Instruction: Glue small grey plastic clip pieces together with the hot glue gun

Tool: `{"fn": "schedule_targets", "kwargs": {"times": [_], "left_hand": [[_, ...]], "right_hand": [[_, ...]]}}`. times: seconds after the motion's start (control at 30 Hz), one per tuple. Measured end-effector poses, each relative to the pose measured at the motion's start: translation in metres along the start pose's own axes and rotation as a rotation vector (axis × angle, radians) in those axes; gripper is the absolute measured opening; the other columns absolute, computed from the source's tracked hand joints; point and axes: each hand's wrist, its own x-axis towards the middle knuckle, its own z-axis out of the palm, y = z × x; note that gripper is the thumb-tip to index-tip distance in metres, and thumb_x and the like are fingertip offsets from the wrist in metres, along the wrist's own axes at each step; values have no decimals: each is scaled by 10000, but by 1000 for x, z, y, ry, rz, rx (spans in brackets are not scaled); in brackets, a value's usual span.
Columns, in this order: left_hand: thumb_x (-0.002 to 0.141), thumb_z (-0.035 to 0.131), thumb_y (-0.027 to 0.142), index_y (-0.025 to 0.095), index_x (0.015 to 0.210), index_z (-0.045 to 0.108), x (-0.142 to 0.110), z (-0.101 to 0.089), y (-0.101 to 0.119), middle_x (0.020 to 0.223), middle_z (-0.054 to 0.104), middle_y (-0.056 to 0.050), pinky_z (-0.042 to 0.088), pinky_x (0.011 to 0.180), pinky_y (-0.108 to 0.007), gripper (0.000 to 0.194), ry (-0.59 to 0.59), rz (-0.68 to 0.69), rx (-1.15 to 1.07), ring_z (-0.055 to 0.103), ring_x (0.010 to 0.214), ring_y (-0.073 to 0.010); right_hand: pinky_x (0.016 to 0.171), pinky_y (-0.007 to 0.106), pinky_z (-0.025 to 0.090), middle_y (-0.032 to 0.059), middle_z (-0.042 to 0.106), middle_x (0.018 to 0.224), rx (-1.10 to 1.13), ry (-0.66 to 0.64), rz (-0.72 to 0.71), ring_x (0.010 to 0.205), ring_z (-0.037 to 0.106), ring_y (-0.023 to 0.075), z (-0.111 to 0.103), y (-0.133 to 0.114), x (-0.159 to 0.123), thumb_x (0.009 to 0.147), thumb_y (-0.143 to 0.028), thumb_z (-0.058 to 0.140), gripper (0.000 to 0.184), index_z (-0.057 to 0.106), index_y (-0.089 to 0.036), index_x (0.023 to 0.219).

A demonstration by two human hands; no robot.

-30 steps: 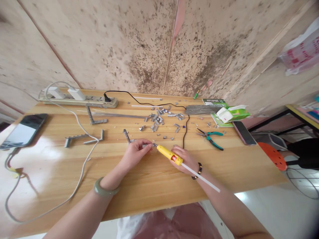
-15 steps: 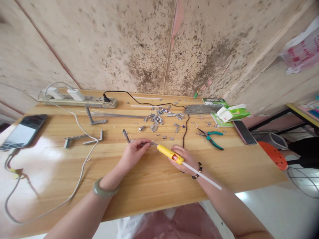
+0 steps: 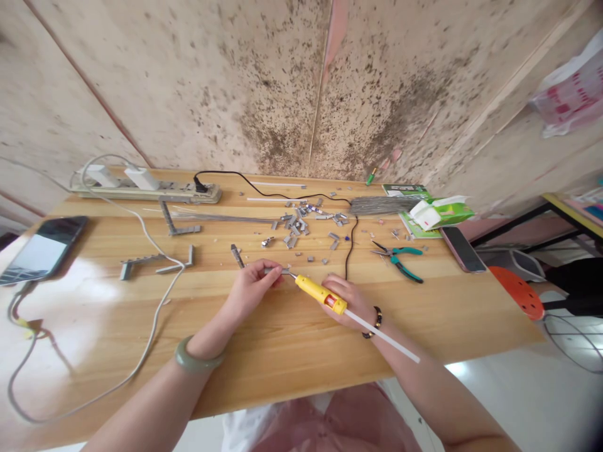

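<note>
My left hand (image 3: 257, 285) pinches a small grey jointed piece (image 3: 285, 271) between thumb and fingers; its upright end shows beyond the knuckles, and the middle is hidden by the fingers. My right hand (image 3: 347, 300) is wrapped round a yellow hot glue gun (image 3: 315, 292). A long white glue stick (image 3: 386, 338) sticks out of the gun's rear, over my right wrist. The metal nozzle points left and meets, or nearly meets, the free end of the grey piece. Just beyond my hands lies a pile of small grey pieces (image 3: 294, 227).
Teal-handled pliers (image 3: 404, 263) lie on the right, near a phone (image 3: 463, 250) and a tissue pack (image 3: 440, 213). Grey L-shaped pieces (image 3: 181, 230) and a white cable (image 3: 157, 307) lie left. Behind are a power strip (image 3: 174, 190) and a thin wire bundle (image 3: 384, 205).
The glue gun's nozzle has shifted slightly left along the grey piece's end. My left hand has moved a touch; both hands keep their holds.
</note>
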Motion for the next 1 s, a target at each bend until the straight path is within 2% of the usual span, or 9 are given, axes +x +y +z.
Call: {"fn": "schedule_targets", "kwargs": {"times": [0.47,1.0], "left_hand": [[704,692,523,133,828,657,-2,2,2,627,675,-29,466,561,-225,410,12,-5,10,574,556,-123],[693,697,535,129,853,657,-2,2,2,621,664,-23,460,563,-223,439,18,-31,14,572,560,-122]], "right_hand": [[682,303,490,64,560,854,-61,-57,39,779,551,188,2,1,-1,855,-218,508,25,485,-209,855],[688,304,485,56,555,846,-34,-62,64,776,542,185,3,2,-2,835,-193,529,53,479,-210,839]]}}
